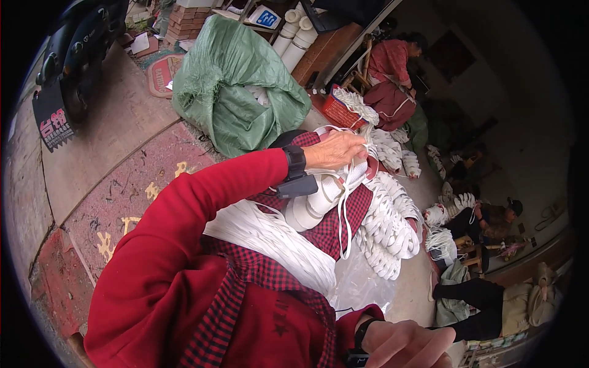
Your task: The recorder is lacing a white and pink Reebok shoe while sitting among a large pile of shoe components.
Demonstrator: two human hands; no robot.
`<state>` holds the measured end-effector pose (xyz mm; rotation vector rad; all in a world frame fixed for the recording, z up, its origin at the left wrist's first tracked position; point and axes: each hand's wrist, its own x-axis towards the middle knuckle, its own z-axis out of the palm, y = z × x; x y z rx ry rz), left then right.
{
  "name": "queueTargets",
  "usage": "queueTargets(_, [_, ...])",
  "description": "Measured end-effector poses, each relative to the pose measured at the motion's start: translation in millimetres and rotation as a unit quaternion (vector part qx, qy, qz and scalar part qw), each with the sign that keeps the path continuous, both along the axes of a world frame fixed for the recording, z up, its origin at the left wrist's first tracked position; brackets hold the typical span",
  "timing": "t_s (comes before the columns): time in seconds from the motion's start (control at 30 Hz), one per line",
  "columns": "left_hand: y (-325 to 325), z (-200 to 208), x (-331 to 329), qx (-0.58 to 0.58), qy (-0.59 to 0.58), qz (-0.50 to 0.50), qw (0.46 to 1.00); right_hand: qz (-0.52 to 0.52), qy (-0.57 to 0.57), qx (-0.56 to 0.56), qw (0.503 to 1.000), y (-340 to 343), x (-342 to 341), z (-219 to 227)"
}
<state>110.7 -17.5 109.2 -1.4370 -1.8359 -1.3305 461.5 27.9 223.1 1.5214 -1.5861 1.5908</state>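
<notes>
My left hand [336, 151] is closed at the upper end of a white shoe [321, 201], its fingers by the laced opening. From there a white shoelace [345, 221] hangs down in a long loop. The shoe rests over my lap, on a red and black checked apron [334, 230]. Beside it, a thick bundle of white shoelaces [270, 242] lies across my lap. My right hand [408, 345] is close to the lower edge with its fingers curled together. What it holds, if anything, cannot be made out.
A large green woven sack [230, 86] stands open ahead. Rows of white shoes [388, 230] lie at my right, with a red basket [342, 111] of white laces farther off. Several people sit working on the right. A dark motorbike [76, 61] stands at far left.
</notes>
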Motion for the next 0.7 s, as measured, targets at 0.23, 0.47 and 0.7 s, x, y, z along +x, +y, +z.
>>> queueTargets(0.23, [4, -23, -13, -0.029, -0.065, -0.014, 0.997, 0.008, -0.118, -0.083, 0.990, -33, 6, -13])
queueTargets(0.47, [-9, -45, -23, 0.017, -0.170, -0.071, 0.983, -0.252, -0.241, -0.268, 0.898, -107, 12, 12])
queueTargets(0.7, [-11, -21, -4, -0.007, -0.233, -0.132, 0.964, 0.126, -0.105, 0.164, 0.973, -36, -78, -47])
